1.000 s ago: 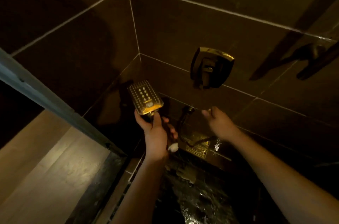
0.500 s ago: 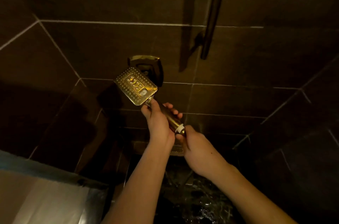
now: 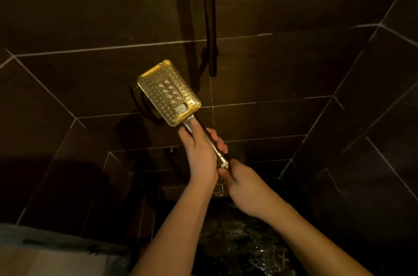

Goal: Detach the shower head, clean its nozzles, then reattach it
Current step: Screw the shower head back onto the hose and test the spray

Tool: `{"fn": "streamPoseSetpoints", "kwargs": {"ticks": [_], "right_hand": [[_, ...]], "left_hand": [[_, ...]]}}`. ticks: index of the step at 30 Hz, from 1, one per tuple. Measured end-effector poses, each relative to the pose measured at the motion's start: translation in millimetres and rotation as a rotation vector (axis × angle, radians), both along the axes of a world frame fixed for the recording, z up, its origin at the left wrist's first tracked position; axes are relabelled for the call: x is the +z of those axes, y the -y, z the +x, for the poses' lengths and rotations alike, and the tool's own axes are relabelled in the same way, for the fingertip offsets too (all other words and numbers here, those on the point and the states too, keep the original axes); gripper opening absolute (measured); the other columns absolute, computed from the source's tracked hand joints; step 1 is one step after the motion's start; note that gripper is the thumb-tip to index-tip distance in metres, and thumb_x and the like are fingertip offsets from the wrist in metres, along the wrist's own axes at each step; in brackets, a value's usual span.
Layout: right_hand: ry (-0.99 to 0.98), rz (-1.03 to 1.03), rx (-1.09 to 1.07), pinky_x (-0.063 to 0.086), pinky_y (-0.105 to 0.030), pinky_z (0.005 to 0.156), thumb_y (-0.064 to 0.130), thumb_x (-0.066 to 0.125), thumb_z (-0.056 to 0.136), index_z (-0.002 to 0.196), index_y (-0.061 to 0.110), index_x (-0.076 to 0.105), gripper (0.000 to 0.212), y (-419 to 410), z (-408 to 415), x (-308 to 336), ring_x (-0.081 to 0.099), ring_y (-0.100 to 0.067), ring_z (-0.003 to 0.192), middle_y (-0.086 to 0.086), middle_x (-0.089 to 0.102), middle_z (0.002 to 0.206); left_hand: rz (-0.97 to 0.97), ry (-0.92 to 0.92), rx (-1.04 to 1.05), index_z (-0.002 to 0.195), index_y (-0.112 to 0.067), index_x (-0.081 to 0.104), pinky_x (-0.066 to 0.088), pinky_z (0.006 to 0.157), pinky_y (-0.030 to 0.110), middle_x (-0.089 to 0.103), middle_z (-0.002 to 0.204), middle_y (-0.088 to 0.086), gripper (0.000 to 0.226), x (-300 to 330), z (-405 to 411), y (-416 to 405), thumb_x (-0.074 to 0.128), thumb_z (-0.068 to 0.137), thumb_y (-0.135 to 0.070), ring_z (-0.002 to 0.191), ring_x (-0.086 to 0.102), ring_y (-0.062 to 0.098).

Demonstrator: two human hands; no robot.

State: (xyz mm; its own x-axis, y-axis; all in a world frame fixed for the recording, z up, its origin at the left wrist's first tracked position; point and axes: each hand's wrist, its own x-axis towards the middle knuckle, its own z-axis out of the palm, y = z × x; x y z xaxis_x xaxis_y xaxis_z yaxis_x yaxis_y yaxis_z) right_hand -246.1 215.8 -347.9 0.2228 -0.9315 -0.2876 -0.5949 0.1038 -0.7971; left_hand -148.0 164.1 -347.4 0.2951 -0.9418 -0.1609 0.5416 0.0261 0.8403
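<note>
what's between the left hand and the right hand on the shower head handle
In the head view, only a short bare stretch of the shower head handle with its white end ring lies between the left hand and right hand.

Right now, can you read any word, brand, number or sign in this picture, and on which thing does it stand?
None can be read.
Shower head: only nozzles and a pale button on its face, no lettering that shows.
Floor drain: a faint pattern on it, too dark and small to tell whether it is text.
Dark wall tiles: no marks.
</note>
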Motion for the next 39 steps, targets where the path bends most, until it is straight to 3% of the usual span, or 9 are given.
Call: {"fn": "streamPoseSetpoints", "kwargs": {"ticks": [2,6,11,15,20,23,27,35,39], "right_hand": [[0.112,0.05,-0.023,0.049,-0.033,0.07,0.035,0.042,0.103,0.106,0.022,0.058,0.021,-0.5,-2.3,3.7,0.063,-0.016,0.08,0.001,0.065,0.092],[0.233,0.102,-0.042,0.039,-0.024,0.057,0.035,0.042,0.104,0.107,0.021,0.059,0.022,-5.2,-5.6,8.2,0.054,-0.006,0.064,0.007,0.06,0.078],[-0.008,-0.009,-0.044,0.053,-0.04,0.072,0.039,0.045,0.101,0.109,0.021,0.054,0.022,-12.2,-9.4,-1.8,0.063,-0.018,0.079,-0.003,0.065,0.093],[-0.038,-0.04,-0.046,0.049,-0.031,0.059,0.039,0.044,0.101,0.106,0.024,0.049,0.017,-17.2,-2.3,-6.4,0.062,-0.012,0.07,0.002,0.063,0.086],[-0.022,-0.132,-0.041,0.045,-0.024,0.052,0.041,0.042,0.102,0.103,0.026,0.046,0.016,-26.2,4.3,-1.6,0.062,-0.009,0.066,0.003,0.063,0.082],[-0.006,-0.17,-0.034,0.042,-0.022,0.048,0.039,0.043,0.102,0.102,0.026,0.045,0.013,-27.5,4.0,1.9,0.058,-0.008,0.059,0.002,0.062,0.079],[-0.01,-0.176,0.029,0.046,-0.025,0.051,0.039,0.043,0.101,0.101,0.026,0.046,0.013,-25.8,2.9,8.7,0.058,-0.008,0.06,0.002,0.062,0.08],[0.114,-0.058,0.074,0.042,-0.023,0.056,0.036,0.047,0.101,0.093,0.028,0.05,0.012,-27.2,1.4,15.2,0.052,-0.004,0.062,0.005,0.057,0.079],[0.243,0.025,-0.035,0.038,-0.024,0.058,0.038,0.044,0.103,0.094,0.028,0.055,0.018,-26.5,12.3,18.5,0.05,-0.005,0.062,0.007,0.056,0.075]], "left_hand": [[-0.007,-0.023,-0.021,0.122,-0.03,0.043,0.043,0.045,0.03,0.052,0.066,0.002,0.022,5.0,-1.8,0.5,0.042,0.106,-0.045,0.047,0.048,0.015],[0.012,-0.082,-0.099,0.131,-0.027,0.049,0.049,0.051,0.033,0.056,0.068,0.002,0.028,9.0,0.2,-0.1,0.045,0.106,-0.04,0.053,0.054,0.016],[0.121,-0.077,-0.18,0.124,-0.01,0.058,0.057,0.071,0.037,0.074,0.085,0.007,0.024,14.3,12.0,2.8,0.046,0.107,-0.019,0.076,0.071,0.019],[0.138,-0.03,-0.098,0.107,-0.013,0.059,0.048,0.061,0.03,0.06,0.071,0.001,0.015,24.2,2.7,-2.5,0.053,0.102,-0.025,0.058,0.058,0.012],[0.153,-0.019,0.007,0.108,-0.018,0.06,0.036,0.047,0.023,0.045,0.053,-0.01,0.021,37.7,1.0,-5.7,0.068,0.094,-0.031,0.046,0.041,0.006],[0.159,-0.112,0.023,0.091,-0.02,0.058,0.03,0.042,0.022,0.038,0.053,-0.009,0.017,41.3,5.7,-6.3,0.064,0.097,-0.035,0.044,0.033,0.007],[0.137,-0.304,-0.087,0.065,-0.022,0.051,0.023,0.041,0.023,0.034,0.051,-0.008,0.037,35.0,19.5,-5.6,0.06,0.098,-0.039,0.04,0.028,0.007],[0.007,-0.438,-0.356,0.069,-0.019,0.05,0.02,0.036,0.021,0.034,0.045,-0.008,0.037,19.9,30.3,-3.8,0.054,0.101,-0.036,0.033,0.029,0.005],[0.065,-0.232,-0.33,0.083,-0.014,0.054,0.031,0.038,0.021,0.047,0.06,-0.002,0.038,29.4,25.5,-1.2,0.057,0.097,-0.049,0.043,0.039,0.008]]}}
